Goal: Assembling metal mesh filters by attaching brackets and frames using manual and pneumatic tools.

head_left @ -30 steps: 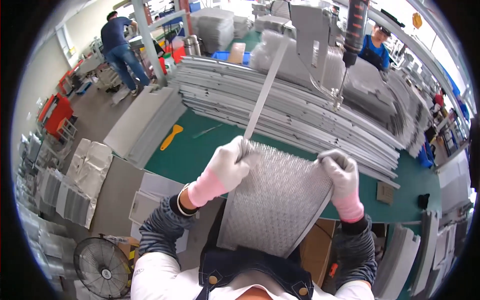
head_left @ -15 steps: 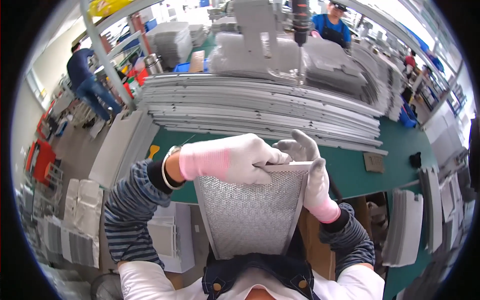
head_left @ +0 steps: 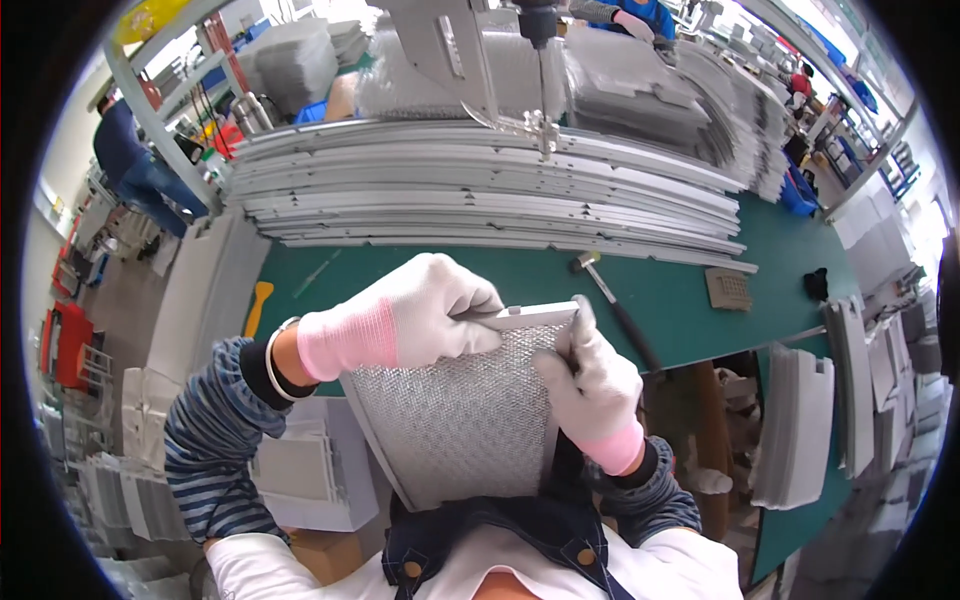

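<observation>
Head view, held thing: we see a flat rectangular panel of silver metal mesh with a pale metal frame strip along its top edge [head_left: 455,410], raised upright close to the chest at 6 o'clock, clear of the bench.
Head view, left hand: our left hand [head_left: 420,310], in a white knit glove with a pink cuff, is curled shut over the panel's top left edge, at 11 o'clock of the panel.
Head view, right hand: our right hand [head_left: 590,375], gloved the same, is closed on the panel's right edge near the top corner, at 2 o'clock of it.
Head view, bench: a green bench mat [head_left: 660,300] lies beyond the panel at 12 o'clock; a small hammer with a dark handle [head_left: 612,305] rests on it at 1 o'clock, and a long stack of pale grey metal frame strips [head_left: 480,200] runs across behind.
Step in hand: we judge the frame strip is being pressed onto the mesh edge; whether it is fully seated we cannot tell, since the glove covers the joint.
Next move calls for: firm, even thumb pressure along the strip while the other hand steadies the panel.
</observation>
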`<action>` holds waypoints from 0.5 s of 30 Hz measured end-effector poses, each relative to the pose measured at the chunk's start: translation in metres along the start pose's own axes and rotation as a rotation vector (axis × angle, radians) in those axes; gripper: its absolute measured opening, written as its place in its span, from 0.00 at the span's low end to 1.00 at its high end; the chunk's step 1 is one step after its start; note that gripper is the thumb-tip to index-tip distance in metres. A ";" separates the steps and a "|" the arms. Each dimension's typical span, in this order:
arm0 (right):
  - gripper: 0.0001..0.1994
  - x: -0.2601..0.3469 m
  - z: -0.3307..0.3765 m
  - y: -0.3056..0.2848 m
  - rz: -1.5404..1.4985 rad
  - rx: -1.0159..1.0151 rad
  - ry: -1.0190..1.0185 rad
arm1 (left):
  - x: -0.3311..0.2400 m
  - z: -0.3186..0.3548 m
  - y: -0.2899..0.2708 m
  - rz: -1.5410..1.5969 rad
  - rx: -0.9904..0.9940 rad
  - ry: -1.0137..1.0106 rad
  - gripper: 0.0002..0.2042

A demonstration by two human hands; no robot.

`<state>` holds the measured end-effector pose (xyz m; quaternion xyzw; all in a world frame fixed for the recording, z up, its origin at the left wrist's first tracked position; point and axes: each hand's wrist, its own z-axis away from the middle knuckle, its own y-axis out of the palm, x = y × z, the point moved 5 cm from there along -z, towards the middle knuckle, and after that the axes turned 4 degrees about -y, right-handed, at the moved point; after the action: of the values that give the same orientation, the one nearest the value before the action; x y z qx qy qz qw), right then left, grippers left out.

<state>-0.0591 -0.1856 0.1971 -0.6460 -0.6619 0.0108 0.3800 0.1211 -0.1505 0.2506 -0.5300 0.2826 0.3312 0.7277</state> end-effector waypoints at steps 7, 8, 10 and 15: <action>0.36 -0.002 0.012 -0.041 0.200 -0.115 0.075 | -0.028 -0.029 0.014 -0.014 0.223 0.139 0.10; 0.31 -0.003 0.011 -0.040 0.181 -0.162 0.100 | -0.029 -0.029 0.015 -0.038 0.233 0.144 0.10; 0.29 -0.003 0.012 -0.028 -0.028 -0.290 0.226 | -0.024 -0.027 0.016 -0.057 0.236 0.133 0.10; 0.13 -0.019 -0.001 -0.007 -0.303 -0.111 0.377 | 0.007 -0.011 0.013 0.025 0.139 0.134 0.10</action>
<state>-0.0671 -0.2041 0.1923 -0.5498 -0.6682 -0.2034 0.4581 0.1139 -0.1569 0.2347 -0.4959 0.3594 0.2835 0.7380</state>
